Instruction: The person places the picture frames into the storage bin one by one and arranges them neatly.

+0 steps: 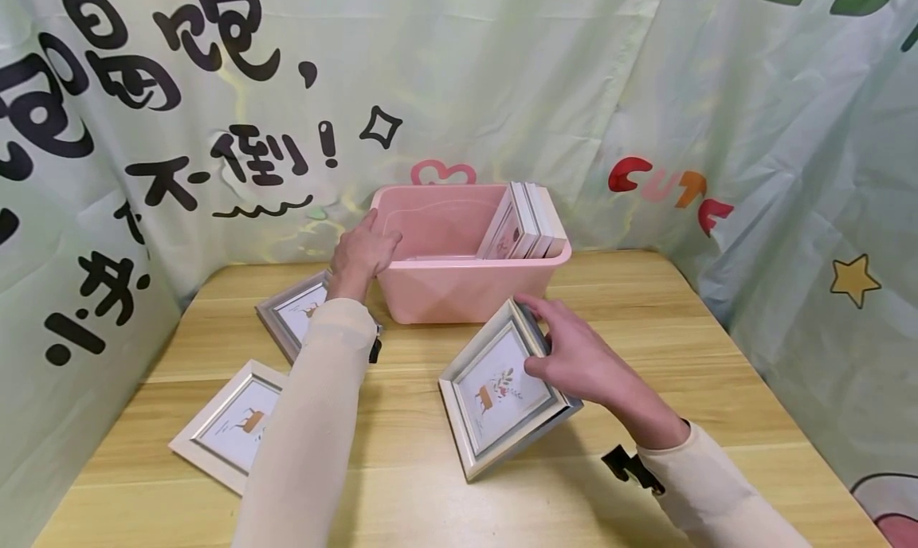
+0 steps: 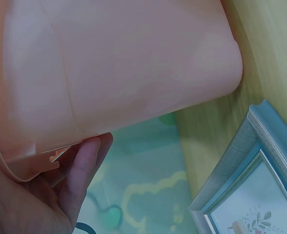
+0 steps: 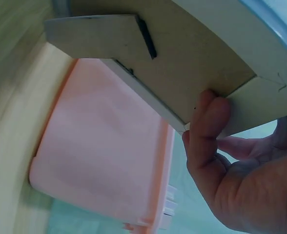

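Observation:
My left hand grips the left rim of a pink plastic bin; the left wrist view shows the fingers curled under that rim. In front of the bin, my right hand holds a silvery-white picture frame by its upper right edge, thumb on the front and fingers behind. The frame leans back, its picture of a small orange-brown animal and leaves facing me. Its brown backing board and fold-out stand show in the right wrist view. Several white picture frames stand upright at the bin's right end.
A grey picture frame lies left of the bin, partly behind my left arm. Nearer to me, a whitish picture frame lies face up, partly covered by my sleeve. A printed cloth hangs behind the wooden table.

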The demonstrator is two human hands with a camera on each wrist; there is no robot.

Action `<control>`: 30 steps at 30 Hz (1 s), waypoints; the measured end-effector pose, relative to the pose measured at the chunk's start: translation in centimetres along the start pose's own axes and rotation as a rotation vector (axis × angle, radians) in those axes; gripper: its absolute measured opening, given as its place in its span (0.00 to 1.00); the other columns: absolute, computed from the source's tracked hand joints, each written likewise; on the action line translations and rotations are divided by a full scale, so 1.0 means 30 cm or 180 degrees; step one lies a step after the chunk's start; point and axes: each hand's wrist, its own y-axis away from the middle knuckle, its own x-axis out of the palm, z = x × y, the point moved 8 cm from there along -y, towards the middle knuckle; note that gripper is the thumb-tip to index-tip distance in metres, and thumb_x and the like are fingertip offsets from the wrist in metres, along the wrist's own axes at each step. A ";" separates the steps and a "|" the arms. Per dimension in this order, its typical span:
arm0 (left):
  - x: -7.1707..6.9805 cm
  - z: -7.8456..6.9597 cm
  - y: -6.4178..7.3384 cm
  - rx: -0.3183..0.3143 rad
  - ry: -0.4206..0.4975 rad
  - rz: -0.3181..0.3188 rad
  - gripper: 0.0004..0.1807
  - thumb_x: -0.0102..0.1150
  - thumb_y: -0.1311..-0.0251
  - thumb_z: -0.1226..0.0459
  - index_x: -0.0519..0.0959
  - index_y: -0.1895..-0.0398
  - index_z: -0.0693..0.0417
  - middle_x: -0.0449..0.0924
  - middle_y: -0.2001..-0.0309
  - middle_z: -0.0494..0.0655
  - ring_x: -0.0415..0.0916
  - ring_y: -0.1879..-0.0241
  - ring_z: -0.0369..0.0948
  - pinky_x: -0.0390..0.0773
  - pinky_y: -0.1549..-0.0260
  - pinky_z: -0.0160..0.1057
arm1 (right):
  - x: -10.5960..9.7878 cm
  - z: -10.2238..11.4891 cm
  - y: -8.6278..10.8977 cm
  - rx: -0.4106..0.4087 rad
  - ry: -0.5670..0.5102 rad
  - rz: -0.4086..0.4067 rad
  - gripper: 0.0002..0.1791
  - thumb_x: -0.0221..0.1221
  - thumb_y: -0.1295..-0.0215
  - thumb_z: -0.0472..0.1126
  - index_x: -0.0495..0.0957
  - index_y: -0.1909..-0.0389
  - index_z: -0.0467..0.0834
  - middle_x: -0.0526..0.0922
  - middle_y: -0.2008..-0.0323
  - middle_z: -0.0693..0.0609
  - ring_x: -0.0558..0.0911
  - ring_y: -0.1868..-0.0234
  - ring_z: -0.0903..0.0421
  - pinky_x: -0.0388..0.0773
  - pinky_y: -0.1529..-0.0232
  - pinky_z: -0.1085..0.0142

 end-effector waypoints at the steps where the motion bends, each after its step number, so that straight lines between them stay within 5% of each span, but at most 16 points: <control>1: 0.001 0.000 0.000 0.0002 -0.0004 0.0007 0.41 0.38 0.39 0.36 0.42 0.23 0.28 0.55 0.25 0.59 0.59 0.31 0.62 0.68 0.41 0.60 | -0.003 0.003 0.001 0.0008 0.0021 0.0008 0.43 0.61 0.48 0.32 0.59 0.29 0.48 0.70 0.44 0.41 0.80 0.59 0.49 0.79 0.66 0.63; 30: 0.003 0.000 -0.003 0.0028 0.0056 -0.0023 0.41 0.39 0.39 0.36 0.43 0.23 0.27 0.55 0.25 0.59 0.59 0.31 0.62 0.67 0.41 0.60 | -0.099 0.075 0.010 0.0014 0.0129 0.0113 0.36 0.59 0.42 0.35 0.63 0.30 0.49 0.73 0.48 0.42 0.82 0.61 0.52 0.80 0.72 0.64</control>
